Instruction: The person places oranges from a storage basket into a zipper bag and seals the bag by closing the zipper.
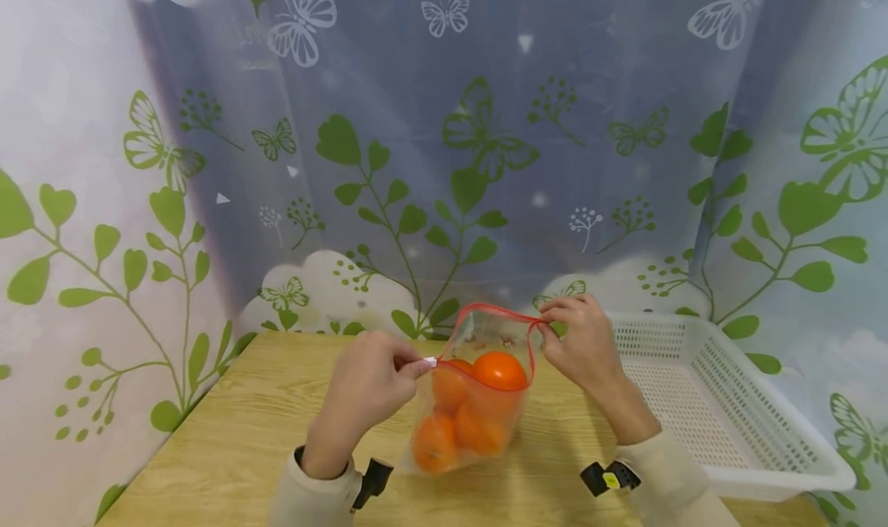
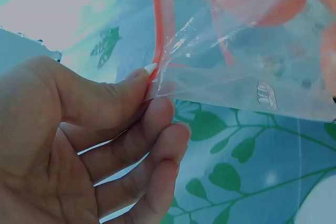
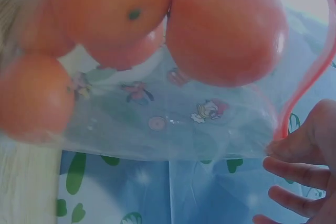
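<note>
A clear zip bag (image 1: 483, 328) with a red zip edge stands on the table, its mouth spread apart. Several oranges (image 1: 499, 370) fill its lower part, and one rests near the opening. My left hand (image 1: 371, 384) pinches the left end of the red edge, by a white slider (image 2: 151, 68), between thumb and index finger. At the opposite end of the mouth, my right hand (image 1: 581, 340) pinches the red edge with thumb and index finger, its other fingers spread. Small cartoon prints (image 3: 209, 109) show on the bag's plastic in the right wrist view.
A white perforated plastic basket (image 1: 701, 404) stands to the right, partly behind the right forearm. Under everything is a light wooden table (image 1: 229, 427). Cloth with green leaves and butterflies (image 1: 416, 165) hangs behind and along both sides.
</note>
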Tool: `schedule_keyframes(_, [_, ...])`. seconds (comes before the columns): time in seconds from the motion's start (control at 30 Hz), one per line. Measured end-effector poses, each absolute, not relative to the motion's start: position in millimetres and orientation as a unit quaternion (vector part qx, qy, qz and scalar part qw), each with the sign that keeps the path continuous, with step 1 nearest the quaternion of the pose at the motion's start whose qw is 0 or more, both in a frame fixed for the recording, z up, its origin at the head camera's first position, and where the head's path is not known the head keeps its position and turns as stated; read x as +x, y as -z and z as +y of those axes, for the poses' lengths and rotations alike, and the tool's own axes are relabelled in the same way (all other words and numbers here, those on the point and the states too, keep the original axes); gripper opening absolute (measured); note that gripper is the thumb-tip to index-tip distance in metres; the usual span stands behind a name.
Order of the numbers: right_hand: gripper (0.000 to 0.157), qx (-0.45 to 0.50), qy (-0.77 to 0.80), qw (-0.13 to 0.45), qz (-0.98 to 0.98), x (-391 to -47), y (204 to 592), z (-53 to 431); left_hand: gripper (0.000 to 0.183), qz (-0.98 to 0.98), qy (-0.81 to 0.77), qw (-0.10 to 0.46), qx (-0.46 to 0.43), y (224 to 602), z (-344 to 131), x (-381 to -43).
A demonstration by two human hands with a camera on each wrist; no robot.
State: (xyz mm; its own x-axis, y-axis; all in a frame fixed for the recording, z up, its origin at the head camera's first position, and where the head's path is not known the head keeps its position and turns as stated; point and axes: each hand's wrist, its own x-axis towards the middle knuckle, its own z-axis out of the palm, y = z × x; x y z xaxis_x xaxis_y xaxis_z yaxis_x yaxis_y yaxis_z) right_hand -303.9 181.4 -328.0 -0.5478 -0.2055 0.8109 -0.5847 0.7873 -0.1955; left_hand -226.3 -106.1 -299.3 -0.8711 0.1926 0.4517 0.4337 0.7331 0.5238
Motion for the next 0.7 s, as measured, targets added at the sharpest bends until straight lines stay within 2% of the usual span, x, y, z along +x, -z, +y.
schedule_keyframes(0.23, [0.008,0.223,-0.218,0.379,-0.871,-300,322,190,0.009,-0.900,0.350,0.215,-0.145,296,-121,-231])
schedule_keyframes(0.7, [0.008,0.216,-0.195,0.296,-0.910,-289,304,210,0.010,-0.906,0.363,0.192,-0.099,302,-142,-246])
